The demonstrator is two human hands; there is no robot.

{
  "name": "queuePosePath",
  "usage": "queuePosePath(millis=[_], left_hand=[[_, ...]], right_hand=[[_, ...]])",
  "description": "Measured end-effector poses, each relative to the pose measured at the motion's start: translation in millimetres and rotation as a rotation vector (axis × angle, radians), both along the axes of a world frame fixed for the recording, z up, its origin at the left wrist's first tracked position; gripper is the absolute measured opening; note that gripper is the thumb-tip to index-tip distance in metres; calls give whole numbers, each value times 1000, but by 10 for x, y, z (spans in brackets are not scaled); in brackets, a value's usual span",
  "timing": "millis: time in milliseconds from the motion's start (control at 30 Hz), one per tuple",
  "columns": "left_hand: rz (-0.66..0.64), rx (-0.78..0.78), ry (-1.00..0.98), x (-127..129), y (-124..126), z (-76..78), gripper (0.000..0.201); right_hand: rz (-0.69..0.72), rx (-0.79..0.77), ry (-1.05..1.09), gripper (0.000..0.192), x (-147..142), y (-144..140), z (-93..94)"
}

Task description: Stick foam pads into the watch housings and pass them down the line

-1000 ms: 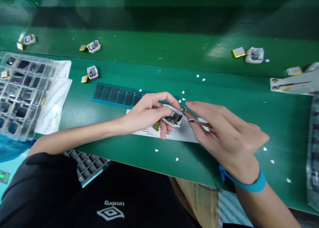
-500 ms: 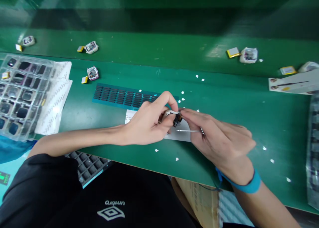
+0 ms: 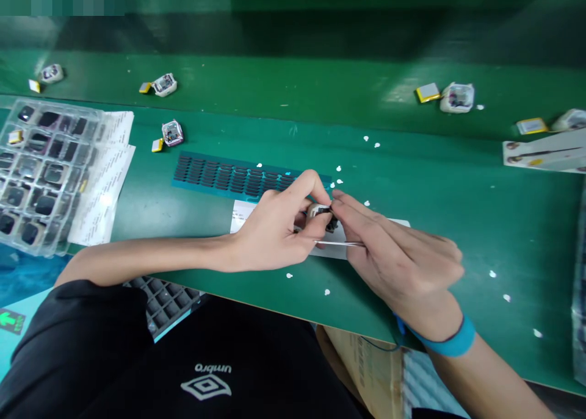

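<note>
My left hand is closed on a small white watch case, pinched between thumb and fingers. Dark parts show at the case's right side, partly covered by fingers. My right hand meets it from the right, its fingertips touching or very near the case. Thin metal tweezers lie in the right hand's grip, pointing left below the case. Under both hands is a white paper sheet. Just beyond my left hand lies a teal strip of dark adhesive pieces.
Open watch cases with yellow-edged batteries lie along the back and left. A clear tray of watch faces stands at left on printed sheets. Small white tabs are scattered over the green mat. A blue wrist strap trails a cord.
My right hand has shifted slightly left, and the tweezers' tip now reaches my left thumb. The watch case is turned a little and more covered by fingers. The view has moved slightly.
</note>
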State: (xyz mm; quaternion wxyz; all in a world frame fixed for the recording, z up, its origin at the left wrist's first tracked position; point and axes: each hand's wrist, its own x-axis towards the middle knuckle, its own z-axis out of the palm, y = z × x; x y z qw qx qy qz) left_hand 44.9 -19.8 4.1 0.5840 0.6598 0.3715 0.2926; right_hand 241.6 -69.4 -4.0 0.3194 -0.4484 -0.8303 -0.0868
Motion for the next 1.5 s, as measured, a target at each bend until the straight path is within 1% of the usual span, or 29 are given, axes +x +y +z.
queuePosePath(millis=[67, 133, 200, 267, 333, 367, 433, 467, 567, 700, 767, 800, 900, 967, 1067, 1133, 1200, 1267, 1367, 1500], left_hand=[[27, -113, -93, 15, -15, -15, 19], [43, -165, -188, 18, -25, -38, 20], [45, -121, -241, 7, -32, -52, 19], [34, -57, -261, -12, -35, -47, 17], [8, -20, -265, -30, -35, -28, 15], [-6, -10, -263, -38, -33, -18, 14], [-29, 1, -247, -48, -32, -5, 14], [-37, 3, -234, -50, -34, -3, 13], [-42, 12, -185, -50, -58, -10, 12], [-55, 128, -74, -47, -66, 0, 14], [-92, 148, 5, -62, -8, 44, 16], [-120, 136, 42, -78, 40, 80, 16], [-216, 120, 141, -154, 223, 236, 10], [-285, 203, 243, -216, 325, 350, 14], [-461, 373, 445, -284, 383, 460, 14], [-560, 420, 562, -300, 371, 467, 17], [-603, 443, 654, -296, 354, 435, 22], [-636, 474, 723, -281, 352, 392, 23], [-682, 518, 790, -260, 378, 350, 21], [-703, 552, 838, -248, 403, 351, 21]], right_hand=[[31, -44, 40, 57, 14, 16, 0], [40, -116, 111, 55, 17, 26, 18], [23, -224, 221, 48, 11, 29, 52], [12, -344, 342, 34, -2, 32, 93], [5, -431, 439, 19, -17, 41, 130], [1, -460, 475, 21, -24, 48, 143], [-15, -530, 532, 31, -41, 61, 157], [-25, -577, 557, 31, -49, 67, 159], [-39, -741, 657, 25, -66, 84, 158], [19, -960, 836, 35, -50, 122, 149], [31, -977, 842, 37, -36, 141, 129], [23, -945, 809, 36, -30, 148, 115], [-6, -749, 638, 36, -20, 154, 82], [26, -659, 572, 38, -12, 153, 86], [80, -637, 630, 42, 21, 164, 123], [24, -635, 690, 49, 63, 190, 144], [-67, -689, 700, 56, 116, 228, 150], [-105, -820, 674, 59, 170, 267, 149], [-50, -1000, 610, 61, 223, 310, 154], [36, -1132, 567, 56, 221, 333, 158]])
